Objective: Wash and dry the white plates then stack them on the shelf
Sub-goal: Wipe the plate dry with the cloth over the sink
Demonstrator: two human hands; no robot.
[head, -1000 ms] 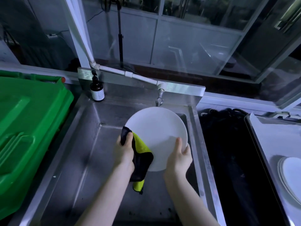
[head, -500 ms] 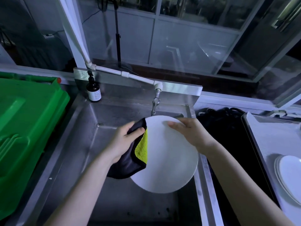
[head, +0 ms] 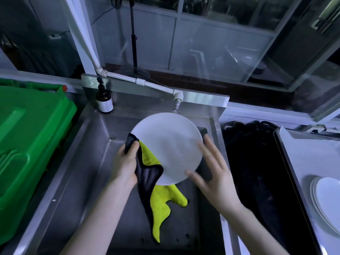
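A round white plate is held tilted over the steel sink, just below the tap. My left hand grips a black and yellow cloth against the plate's left edge; the cloth hangs down into the basin. My right hand is blurred, fingers spread, at the plate's lower right rim; the thumb touches the rim. A stack of white plates lies on the counter at the far right, partly cut off by the frame edge.
A green plastic crate fills the left side. A dark pump bottle stands on the sink's back ledge. A black basin or mat lies between the sink and the right counter. Windows rise behind.
My right hand moved from the plate's top edge down to its lower right rim. The plate rose toward the tap, and the cloth now hangs further below it.
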